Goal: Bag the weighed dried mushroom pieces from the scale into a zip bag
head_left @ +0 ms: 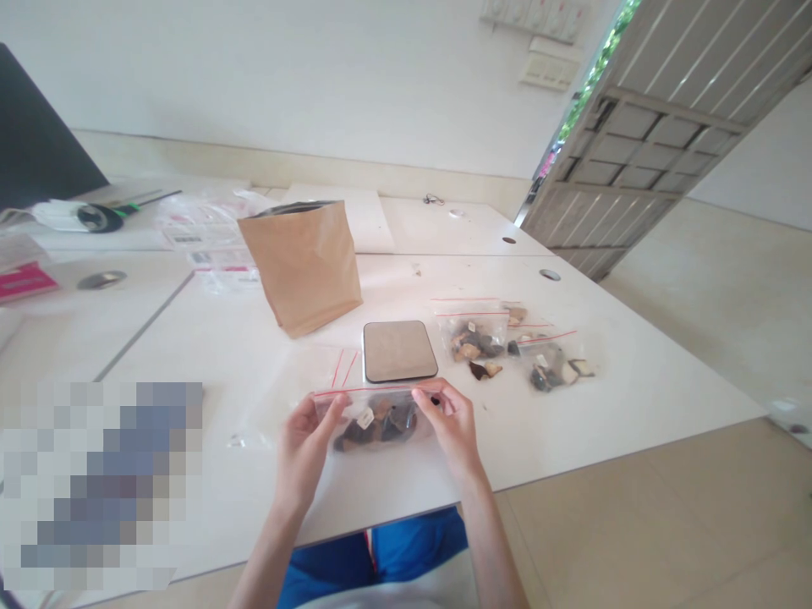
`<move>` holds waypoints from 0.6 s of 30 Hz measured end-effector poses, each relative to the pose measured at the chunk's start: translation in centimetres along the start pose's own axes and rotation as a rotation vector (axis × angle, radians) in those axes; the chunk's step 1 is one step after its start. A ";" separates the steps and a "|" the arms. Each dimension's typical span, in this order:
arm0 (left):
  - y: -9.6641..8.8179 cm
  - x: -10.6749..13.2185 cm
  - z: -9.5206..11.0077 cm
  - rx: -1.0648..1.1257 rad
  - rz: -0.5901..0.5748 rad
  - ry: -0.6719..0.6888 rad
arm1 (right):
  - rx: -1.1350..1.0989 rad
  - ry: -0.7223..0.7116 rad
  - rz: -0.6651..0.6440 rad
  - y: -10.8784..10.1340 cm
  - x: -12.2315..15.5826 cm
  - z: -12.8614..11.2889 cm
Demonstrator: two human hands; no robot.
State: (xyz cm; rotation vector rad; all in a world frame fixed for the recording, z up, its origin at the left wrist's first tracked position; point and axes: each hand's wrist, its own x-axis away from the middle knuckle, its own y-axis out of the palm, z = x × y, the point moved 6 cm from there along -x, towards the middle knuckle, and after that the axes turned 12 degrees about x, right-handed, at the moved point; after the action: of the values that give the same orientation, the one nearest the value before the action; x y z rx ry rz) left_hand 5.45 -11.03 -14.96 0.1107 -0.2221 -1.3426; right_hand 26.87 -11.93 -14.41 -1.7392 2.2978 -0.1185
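Both my hands hold a small clear zip bag (375,419) with a red seal line, filled with dark and tan dried pieces. My left hand (304,447) pinches its left end and my right hand (452,423) pinches its right end at the seal. The bag hangs just above the white table (571,423), near its front edge. Right behind it sits a small square scale (398,350) with a tan top.
A brown paper bag (304,264) stands upright behind the scale. Filled zip bags (474,337) (558,364) lie to the right, empty zip bags (206,233) at the back left. A pixelated patch covers the lower left. A slatted door stands at the right.
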 end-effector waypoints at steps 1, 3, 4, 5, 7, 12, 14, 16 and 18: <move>0.0 0.0 0.1 0.000 0.005 0.003 | -0.011 0.006 0.001 0.0 0.0 0.1; 0.2 0.0 0.2 0.003 -0.002 0.008 | -0.045 0.027 0.002 0.1 0.0 0.3; 0.3 0.0 0.2 0.006 -0.014 0.009 | -0.065 0.043 0.002 0.1 0.0 0.4; 0.4 0.0 0.1 0.010 -0.030 0.009 | -0.083 0.062 -0.003 0.2 0.0 0.6; 0.6 0.0 -0.2 0.024 -0.062 0.002 | -0.109 0.101 -0.025 0.2 0.0 0.8; 0.5 0.2 -1.4 0.078 -0.121 -0.038 | -0.150 0.153 -0.062 -0.1 0.1 0.7; 0.6 0.3 -1.5 0.095 -0.146 -0.038 | -0.148 0.165 -0.048 -0.3 0.1 0.6; 0.8 0.3 -1.6 0.084 -0.156 -0.047 | -0.140 0.168 -0.034 -0.4 0.1 0.5; 0.9 0.4 -1.6 0.053 -0.149 -0.072 | -0.130 0.168 -0.028 -0.4 0.1 0.4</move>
State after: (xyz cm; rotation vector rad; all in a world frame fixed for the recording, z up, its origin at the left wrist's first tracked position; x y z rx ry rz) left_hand 6.73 -11.32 -16.28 0.1254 -0.3155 -1.4910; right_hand 27.32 -12.11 -14.76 -1.8911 2.4497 -0.1270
